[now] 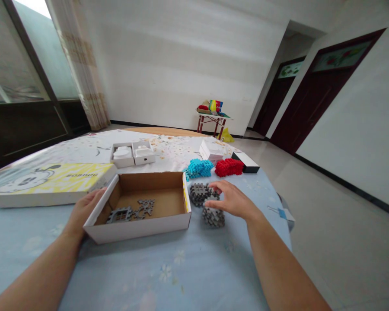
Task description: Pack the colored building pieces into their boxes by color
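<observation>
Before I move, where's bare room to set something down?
Bare tablecloth: between the forearms, this side of the open box; also between the right hand and blue clip. Crowded: right of the box, where gray bundles, blue bundle and red bundle cluster.

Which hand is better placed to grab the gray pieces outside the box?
Probably the right hand: it's at those gray pieces, while the left hand is across the box, at its left side.

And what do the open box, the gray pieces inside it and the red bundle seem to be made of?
Open box: probably cardboard, smooth white outside, plain brown inside.
Gray pieces: likely hard, matte plastic, from even colour and notched edges.
Red bundle: perhaps plastic too, evenly coloured and knobbly; too small to be sure.
</observation>
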Available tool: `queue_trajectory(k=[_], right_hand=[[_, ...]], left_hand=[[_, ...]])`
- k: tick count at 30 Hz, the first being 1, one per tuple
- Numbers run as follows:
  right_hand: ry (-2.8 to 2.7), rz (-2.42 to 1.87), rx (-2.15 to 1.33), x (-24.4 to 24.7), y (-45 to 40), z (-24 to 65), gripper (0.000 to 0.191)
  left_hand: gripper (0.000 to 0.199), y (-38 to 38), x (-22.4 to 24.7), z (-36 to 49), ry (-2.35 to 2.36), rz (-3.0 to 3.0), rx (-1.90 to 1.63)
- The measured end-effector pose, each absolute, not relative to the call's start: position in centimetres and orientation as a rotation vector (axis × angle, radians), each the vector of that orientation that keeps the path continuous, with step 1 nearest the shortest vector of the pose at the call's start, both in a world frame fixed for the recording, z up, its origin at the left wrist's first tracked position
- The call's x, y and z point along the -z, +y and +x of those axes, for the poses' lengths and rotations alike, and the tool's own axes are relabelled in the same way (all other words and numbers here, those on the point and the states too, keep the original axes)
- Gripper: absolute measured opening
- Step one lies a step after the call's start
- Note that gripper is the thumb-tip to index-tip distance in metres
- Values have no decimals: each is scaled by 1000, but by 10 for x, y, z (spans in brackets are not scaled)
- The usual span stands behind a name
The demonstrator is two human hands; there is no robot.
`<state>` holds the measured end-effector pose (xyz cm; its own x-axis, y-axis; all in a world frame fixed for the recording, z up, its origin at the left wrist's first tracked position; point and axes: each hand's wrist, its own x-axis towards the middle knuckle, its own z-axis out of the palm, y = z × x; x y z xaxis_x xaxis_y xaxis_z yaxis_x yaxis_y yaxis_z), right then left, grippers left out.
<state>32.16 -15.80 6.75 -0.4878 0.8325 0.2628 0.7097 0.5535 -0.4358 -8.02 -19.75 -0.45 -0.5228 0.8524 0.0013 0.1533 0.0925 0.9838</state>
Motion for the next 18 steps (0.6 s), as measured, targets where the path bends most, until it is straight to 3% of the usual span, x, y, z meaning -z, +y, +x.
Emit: queue_trajectory(k=[6,13,18], right_hand=[[-2195,-1145,-202,-71,-127,330,35],[-2556,-1035,-491,-59,-98,346,63],[-2555,-1086,-652,-48,-91,346,70]], left_hand=[[64,-192,14,-92,1687,951,-1484],[63,-193,13,-90,1614,856,-1497],[70,-195,7,-85,1690,895,-1493]])
